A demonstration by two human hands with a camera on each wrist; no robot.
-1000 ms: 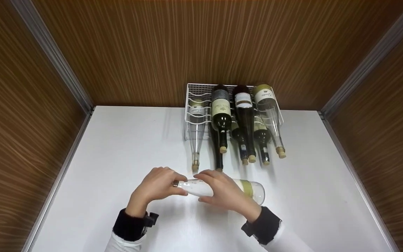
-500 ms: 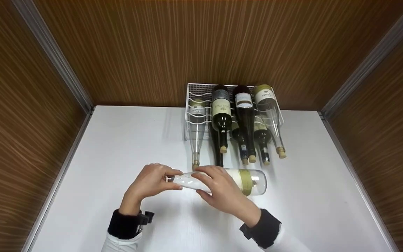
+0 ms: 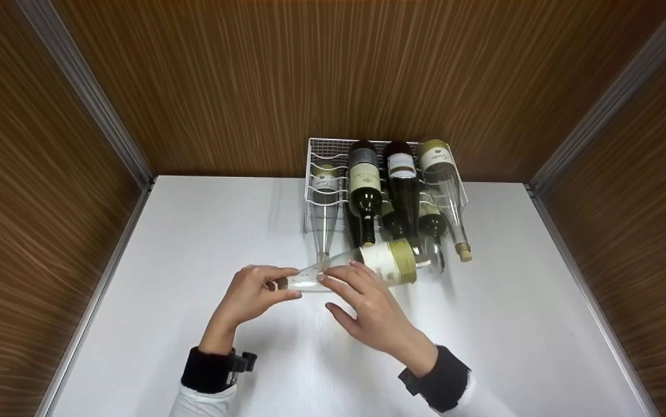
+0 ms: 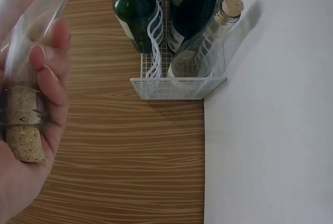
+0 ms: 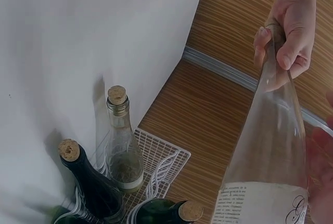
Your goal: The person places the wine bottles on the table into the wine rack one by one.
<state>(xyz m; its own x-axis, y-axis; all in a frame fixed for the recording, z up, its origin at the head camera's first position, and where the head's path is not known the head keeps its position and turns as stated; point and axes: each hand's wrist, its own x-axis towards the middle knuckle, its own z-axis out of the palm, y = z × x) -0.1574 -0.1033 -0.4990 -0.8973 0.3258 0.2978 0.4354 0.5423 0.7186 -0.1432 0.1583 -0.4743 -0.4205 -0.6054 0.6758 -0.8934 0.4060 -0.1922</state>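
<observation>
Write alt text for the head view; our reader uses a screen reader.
Two hands hold a clear bottle above a white table: the left hand grips its neck, the right hand supports its body. Behind it, a white wire rack against a wood wall holds several corked bottles lying down.

Corked necks [image 3: 368, 246] jut from the rack [image 3: 321, 174], blocking its front; the table's [image 3: 194, 243] left lies open

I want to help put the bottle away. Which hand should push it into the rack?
Probably the left hand: it grips the bottle at the cork end, farthest from the rack, while the right hand supports the body.
</observation>
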